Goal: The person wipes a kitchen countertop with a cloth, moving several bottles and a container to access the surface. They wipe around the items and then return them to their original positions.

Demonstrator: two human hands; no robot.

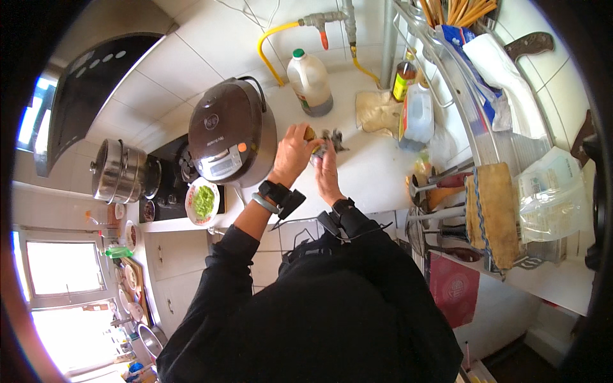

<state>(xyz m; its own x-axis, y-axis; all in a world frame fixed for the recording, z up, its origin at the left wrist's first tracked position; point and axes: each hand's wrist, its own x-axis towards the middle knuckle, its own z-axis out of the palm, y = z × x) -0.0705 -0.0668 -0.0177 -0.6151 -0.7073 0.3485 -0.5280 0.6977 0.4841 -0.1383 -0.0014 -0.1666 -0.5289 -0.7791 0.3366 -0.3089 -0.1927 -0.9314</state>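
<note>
My left hand [293,152] is over the white countertop [366,184], its fingers curled around a small yellowish-brown object [310,134] whose kind I cannot tell. Close beside it, my right hand [327,171] has its fingertips at a second small yellowish and grey item, mostly hidden between the hands. A dark grey, crumpled-looking thing [336,139] shows just beyond the right fingertips. Left of my hands stands a closed brown rice cooker [230,129]. Behind them is a plastic jug with a green cap [310,84], partly filled with dark liquid.
A bowl of chopped green vegetable [203,201] stands by the stove, where a stacked steel steamer pot [119,171] sits. To the right are a sauce bottle [404,77], a plastic container [417,117], hanging utensils and a metal rack [467,95]. Yellow gas hose [263,45] runs along the wall.
</note>
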